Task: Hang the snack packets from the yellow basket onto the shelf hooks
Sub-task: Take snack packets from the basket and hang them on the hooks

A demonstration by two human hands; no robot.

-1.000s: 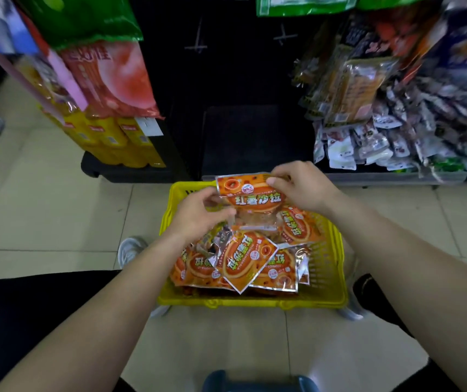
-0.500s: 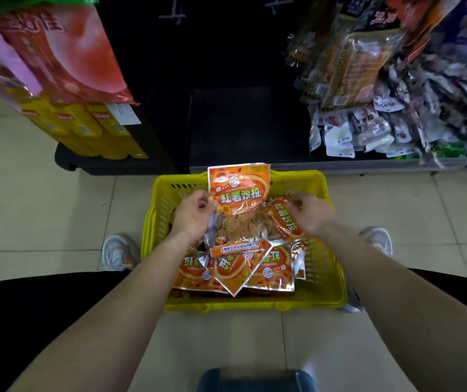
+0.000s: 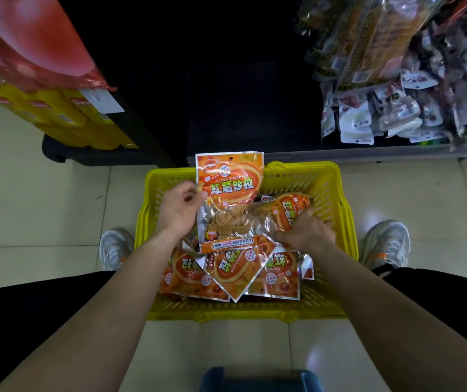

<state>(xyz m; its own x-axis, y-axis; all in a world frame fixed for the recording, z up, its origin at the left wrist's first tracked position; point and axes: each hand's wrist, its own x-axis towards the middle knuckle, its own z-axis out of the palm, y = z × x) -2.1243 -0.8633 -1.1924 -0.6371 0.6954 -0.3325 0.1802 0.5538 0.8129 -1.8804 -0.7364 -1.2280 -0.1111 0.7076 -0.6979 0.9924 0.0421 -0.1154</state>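
A yellow basket (image 3: 325,182) stands on the floor between my feet. It holds several orange snack packets (image 3: 232,274). My left hand (image 3: 177,212) pinches the left edge of one orange packet (image 3: 231,181) and holds it upright above the basket. My right hand (image 3: 304,232) reaches down into the basket and closes on a second orange packet (image 3: 289,209) lying at the right side. Shelf hooks are not visible in the dark bay ahead.
A dark shelf bay (image 3: 240,89) lies straight ahead. Hanging snack bags (image 3: 396,89) fill the right side, red and yellow bags (image 3: 37,80) the left. My shoes (image 3: 386,241) flank the basket. A blue object (image 3: 260,380) sits at the bottom edge.
My right hand let go of the upright packet and dropped into the basket onto another packet. The left hand kept the first packet. The view tilted downward.
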